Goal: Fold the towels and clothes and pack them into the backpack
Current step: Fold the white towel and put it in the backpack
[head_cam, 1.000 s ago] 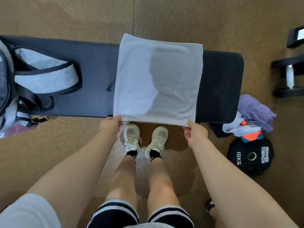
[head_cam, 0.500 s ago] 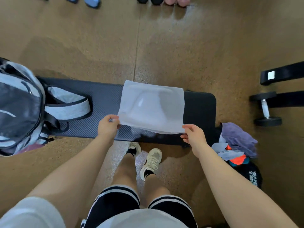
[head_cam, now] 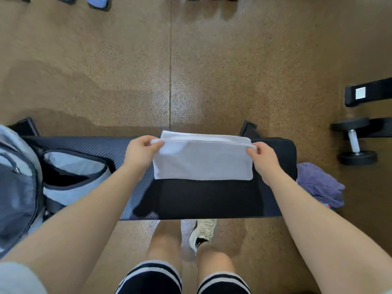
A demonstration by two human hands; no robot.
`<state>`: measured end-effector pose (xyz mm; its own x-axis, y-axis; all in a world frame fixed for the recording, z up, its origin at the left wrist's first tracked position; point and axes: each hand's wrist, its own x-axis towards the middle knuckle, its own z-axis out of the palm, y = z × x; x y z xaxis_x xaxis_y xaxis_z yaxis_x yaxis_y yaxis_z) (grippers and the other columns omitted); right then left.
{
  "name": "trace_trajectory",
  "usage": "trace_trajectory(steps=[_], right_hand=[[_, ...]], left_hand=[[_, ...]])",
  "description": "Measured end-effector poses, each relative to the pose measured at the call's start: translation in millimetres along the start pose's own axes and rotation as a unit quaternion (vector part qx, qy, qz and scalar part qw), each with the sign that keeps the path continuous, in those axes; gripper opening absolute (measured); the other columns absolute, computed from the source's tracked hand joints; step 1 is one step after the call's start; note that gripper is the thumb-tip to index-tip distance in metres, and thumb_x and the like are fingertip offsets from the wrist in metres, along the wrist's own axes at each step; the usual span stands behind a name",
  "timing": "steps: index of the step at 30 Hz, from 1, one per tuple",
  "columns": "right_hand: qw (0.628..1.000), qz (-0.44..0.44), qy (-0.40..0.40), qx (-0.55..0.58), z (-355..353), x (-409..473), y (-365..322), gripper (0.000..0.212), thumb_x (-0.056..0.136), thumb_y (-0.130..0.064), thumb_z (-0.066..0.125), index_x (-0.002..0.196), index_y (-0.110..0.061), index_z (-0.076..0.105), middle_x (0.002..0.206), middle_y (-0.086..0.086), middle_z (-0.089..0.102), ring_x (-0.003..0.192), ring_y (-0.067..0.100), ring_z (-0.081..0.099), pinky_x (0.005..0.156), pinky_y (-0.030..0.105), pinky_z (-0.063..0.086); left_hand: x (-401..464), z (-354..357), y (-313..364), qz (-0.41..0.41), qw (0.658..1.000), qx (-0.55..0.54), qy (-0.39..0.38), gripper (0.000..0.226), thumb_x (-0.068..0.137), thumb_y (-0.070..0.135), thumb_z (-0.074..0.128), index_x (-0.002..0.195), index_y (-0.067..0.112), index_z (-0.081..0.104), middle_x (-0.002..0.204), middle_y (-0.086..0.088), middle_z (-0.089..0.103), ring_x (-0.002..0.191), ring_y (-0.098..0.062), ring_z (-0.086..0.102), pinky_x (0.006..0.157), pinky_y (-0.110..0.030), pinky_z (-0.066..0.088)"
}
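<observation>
— Where's the towel (head_cam: 202, 161) now?

— Lying on the desk (head_cam: 207, 198), doubled over, its fold along the near side and the loose edges at the far side. The backpack (head_cam: 19, 187) sits at the left end, and a purple garment (head_cam: 320, 183) is heaped just off the right end.

— How should the fold be finished?

— I'd say line the two far edges up square, lay them down flat, then smooth outward before folding again.

— And the fingers?

— The left hand (head_cam: 140, 152) pinches the far left corner, fingers (head_cam: 148, 143) curled tight on the cloth. The right hand (head_cam: 264, 158) pinches the far right corner the same way.
</observation>
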<state>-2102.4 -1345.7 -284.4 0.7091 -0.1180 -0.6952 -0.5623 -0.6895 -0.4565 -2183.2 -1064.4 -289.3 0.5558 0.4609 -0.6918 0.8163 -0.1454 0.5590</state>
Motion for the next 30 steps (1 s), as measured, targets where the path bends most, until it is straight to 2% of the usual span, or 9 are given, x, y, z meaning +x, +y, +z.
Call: trace_trajectory(steps=[5,12,15,18,22,24,25,27,30], right_hand=[[0.998,0.013,0.047,-0.032,20,33,3,0.014,0.096,-0.023,0.039,0.098,-0.013,0.048,0.096,0.007,0.053,0.086,0.019,0.049,0.070,0.032,0.038],[0.991,0.059,0.111,-0.053,31,59,14,0.021,0.097,-0.025,0.037,0.103,-0.009,0.049,0.101,0.011,0.055,0.088,0.025,0.051,0.075,0.038,0.042],[0.976,0.100,0.159,-0.109,32,57,17,0.026,0.097,-0.028,0.042,0.117,-0.011,0.047,0.119,0.011,0.055,0.105,0.029,0.052,0.088,0.044,0.043],[0.933,-0.081,0.214,-0.278,45,42,19,0.041,0.091,-0.023,0.049,0.129,-0.006,0.047,0.135,0.015,0.047,0.122,0.033,0.044,0.099,0.042,0.034],[0.867,-0.327,0.006,-0.376,99,15,25,0.062,0.083,-0.034,0.035,0.136,-0.003,0.041,0.142,0.020,0.043,0.128,0.037,0.044,0.105,0.039,0.016],[0.838,-0.339,-0.058,-0.423,119,7,28,0.072,0.084,-0.045,0.027,0.146,-0.010,0.023,0.152,0.013,0.025,0.138,0.031,0.027,0.111,0.039,0.003],[0.834,-0.330,-0.066,-0.437,124,7,32,0.075,0.083,-0.050,0.018,0.149,-0.016,0.005,0.156,0.007,0.004,0.143,0.025,0.008,0.112,0.037,-0.008],[0.850,-0.284,-0.070,-0.438,124,13,47,0.069,0.078,-0.056,-0.002,0.136,-0.028,-0.028,0.144,-0.005,-0.036,0.135,0.014,-0.029,0.105,0.035,-0.028],[0.870,-0.217,-0.046,-0.439,105,16,67,0.062,0.081,-0.057,-0.006,0.128,-0.034,-0.039,0.136,-0.008,-0.049,0.133,0.013,-0.037,0.104,0.036,-0.030]], left_hand=[[35,17,-3,0.041,0.999,0.024,0.016,0.015,0.088,0.021,0.056,0.093,0.009,0.065,0.088,0.000,0.061,0.081,-0.014,0.051,0.061,-0.019,0.037],[58,33,-7,0.078,0.992,0.099,0.020,0.013,0.089,0.024,0.053,0.091,0.013,0.060,0.083,-0.002,0.059,0.081,-0.018,0.051,0.056,-0.028,0.032],[60,39,-9,0.086,0.985,0.148,0.014,0.036,0.086,0.021,0.061,0.119,0.010,0.050,0.111,-0.010,0.058,0.104,-0.027,0.052,0.080,-0.033,0.039],[46,47,-17,0.135,0.961,0.237,0.056,0.069,0.079,0.021,0.070,0.136,0.006,0.035,0.136,-0.015,0.040,0.122,-0.033,0.040,0.098,-0.042,0.035],[20,70,-53,0.319,0.873,0.368,0.017,0.076,0.071,0.035,0.069,0.133,0.008,0.036,0.143,-0.024,0.033,0.128,-0.038,0.035,0.100,-0.048,0.034],[16,80,-74,0.380,0.820,0.428,-0.022,0.072,0.074,0.039,0.063,0.133,0.008,0.036,0.141,-0.025,0.039,0.130,-0.036,0.031,0.102,-0.047,0.034],[15,83,-80,0.375,0.815,0.442,-0.032,0.067,0.079,0.042,0.052,0.134,0.010,0.034,0.142,-0.023,0.039,0.132,-0.034,0.029,0.104,-0.046,0.033],[15,85,-82,0.342,0.833,0.434,-0.036,0.063,0.084,0.045,0.036,0.138,0.014,0.030,0.145,-0.020,0.036,0.134,-0.034,0.031,0.107,-0.044,0.027],[15,85,-81,0.324,0.846,0.421,-0.052,0.057,0.086,0.038,0.036,0.138,0.016,0.031,0.145,-0.021,0.035,0.131,-0.040,0.037,0.102,-0.049,0.024]])
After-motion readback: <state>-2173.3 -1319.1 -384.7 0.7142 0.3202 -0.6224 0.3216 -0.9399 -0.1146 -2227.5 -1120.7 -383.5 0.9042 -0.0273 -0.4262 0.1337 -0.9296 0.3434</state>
